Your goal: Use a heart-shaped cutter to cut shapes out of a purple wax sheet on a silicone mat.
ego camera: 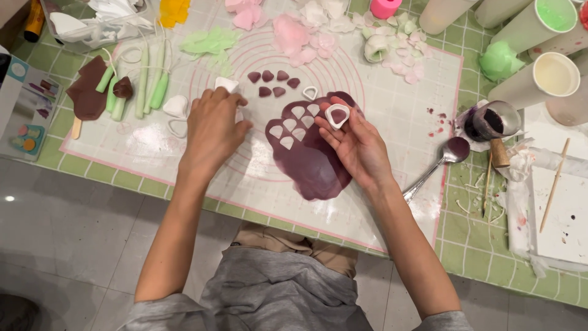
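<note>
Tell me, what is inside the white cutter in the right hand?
A purple piece fills the white cutter held by the right hand. Its underside is hidden.

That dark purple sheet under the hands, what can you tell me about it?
The purple sheet is a flat, rolled-out slab of soft, clay-like stuff with an uneven rounded outline, lying on the pale work mat. Seven petal-shaped holes are punched in its upper part. The right hand rests over its right edge, holding a small white cutter filled with a purple piece. The left hand lies beside it.
</note>
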